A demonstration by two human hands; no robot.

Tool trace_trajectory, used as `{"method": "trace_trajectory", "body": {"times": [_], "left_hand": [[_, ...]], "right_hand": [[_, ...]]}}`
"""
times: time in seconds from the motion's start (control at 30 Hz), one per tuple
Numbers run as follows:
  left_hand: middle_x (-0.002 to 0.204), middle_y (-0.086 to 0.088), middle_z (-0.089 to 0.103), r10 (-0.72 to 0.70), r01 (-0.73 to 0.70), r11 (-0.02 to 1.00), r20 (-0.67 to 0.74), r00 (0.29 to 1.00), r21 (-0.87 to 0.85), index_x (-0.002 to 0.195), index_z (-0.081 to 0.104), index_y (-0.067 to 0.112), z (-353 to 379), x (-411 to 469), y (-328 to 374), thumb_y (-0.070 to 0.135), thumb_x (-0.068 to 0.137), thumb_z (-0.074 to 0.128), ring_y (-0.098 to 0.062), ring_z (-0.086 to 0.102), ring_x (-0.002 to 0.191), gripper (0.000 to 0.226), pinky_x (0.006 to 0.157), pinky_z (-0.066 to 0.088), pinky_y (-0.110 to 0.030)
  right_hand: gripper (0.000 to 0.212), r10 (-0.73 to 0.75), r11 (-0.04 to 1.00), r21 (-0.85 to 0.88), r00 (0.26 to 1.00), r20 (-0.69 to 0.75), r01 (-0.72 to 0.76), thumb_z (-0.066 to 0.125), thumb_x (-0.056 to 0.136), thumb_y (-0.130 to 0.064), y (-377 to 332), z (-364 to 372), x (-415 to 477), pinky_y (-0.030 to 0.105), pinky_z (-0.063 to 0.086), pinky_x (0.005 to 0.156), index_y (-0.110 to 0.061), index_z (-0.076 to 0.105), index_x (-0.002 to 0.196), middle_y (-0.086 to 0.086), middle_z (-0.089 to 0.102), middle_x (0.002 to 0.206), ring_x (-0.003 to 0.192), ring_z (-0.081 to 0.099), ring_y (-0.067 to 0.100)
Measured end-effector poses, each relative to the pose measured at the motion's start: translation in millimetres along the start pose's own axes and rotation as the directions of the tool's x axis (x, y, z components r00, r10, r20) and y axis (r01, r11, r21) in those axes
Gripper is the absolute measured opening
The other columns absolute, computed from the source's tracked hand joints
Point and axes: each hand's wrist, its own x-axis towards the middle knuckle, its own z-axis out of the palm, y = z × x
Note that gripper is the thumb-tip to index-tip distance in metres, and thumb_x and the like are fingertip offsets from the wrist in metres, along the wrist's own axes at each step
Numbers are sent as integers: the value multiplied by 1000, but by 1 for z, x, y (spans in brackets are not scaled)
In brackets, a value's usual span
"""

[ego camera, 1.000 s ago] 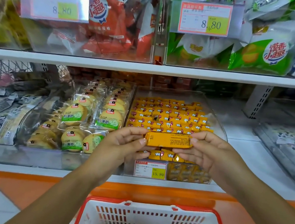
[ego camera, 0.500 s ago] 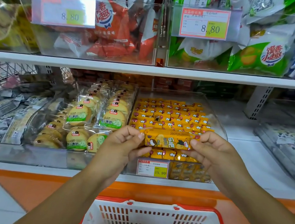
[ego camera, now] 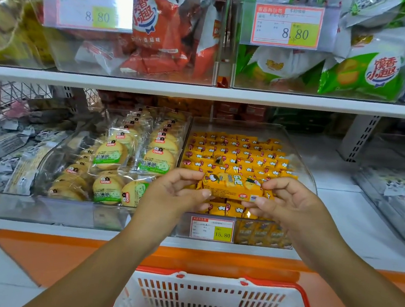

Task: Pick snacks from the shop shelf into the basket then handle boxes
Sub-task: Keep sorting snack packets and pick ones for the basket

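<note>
left price tag (ego camera: 88,7): top row, reads 8.80 | right price tag (ego camera: 287,25): top row, reads 8.80 | lower price tag (ego camera: 211,228): reads 15.80 | wire grid (ego camera: 5,98): far left | slotted upright (ego camera: 359,138): right | orange plinth (ego camera: 58,258): bottom

A long yellow-orange snack packet (ego camera: 234,187) is held level, its printed face with a cartoon figure turned toward the camera. Its left end is pinched between the thumb and fingers (ego camera: 188,177) of the left hand (ego camera: 174,195), and its right end by the fingers (ego camera: 277,184) of the right hand (ego camera: 291,206). Rows of like yellow packets (ego camera: 236,154) are packed just behind and under the fingers. A white slotted basket (ego camera: 216,285) with a red rim is seen well below the fingers, mouth up.
</note>
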Motion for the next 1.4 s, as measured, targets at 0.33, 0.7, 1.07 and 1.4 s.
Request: {"method": "trace_trajectory", "body": {"times": [0.33,0.7,1.07,1.4], "left_hand": [[91,-14,76,-19,19,997,2,1000,-72,98,70,3,-4,2,-2,1,90,59,-29,74,90,13,70,60,-24],[87,-12,74,24,-24,999,6,1000,26,93,70,7,-11,4,-3,4,87,64,-25,75,85,9,75,62,-29],[84,3,73,35,-39,989,31,999,144,87,54,9,-2,0,1,8,99,53,-21,74,75,13,71,59,-28],[91,-2,76,49,-46,992,-25,998,118,104,68,13,-1,-1,-2,9,95,58,-21,75,84,13,63,61,-27]], "right_hand": [[50,70,979,191,997,45,-77,74,63,-25,-3,-4,2,27,60,72,-3,61,106,22,73,104,97,72,36],[45,29,995,90,998,54,-34,82,62,-34,-2,-7,1,32,61,78,-10,61,94,21,73,101,96,73,35],[11,47,993,104,999,19,-49,57,90,-5,0,-1,2,32,60,84,-4,51,81,16,75,102,99,72,29],[7,-9,999,48,1000,-12,10,60,91,-12,1,0,2,27,60,60,-9,55,95,10,72,89,85,74,37]]}}
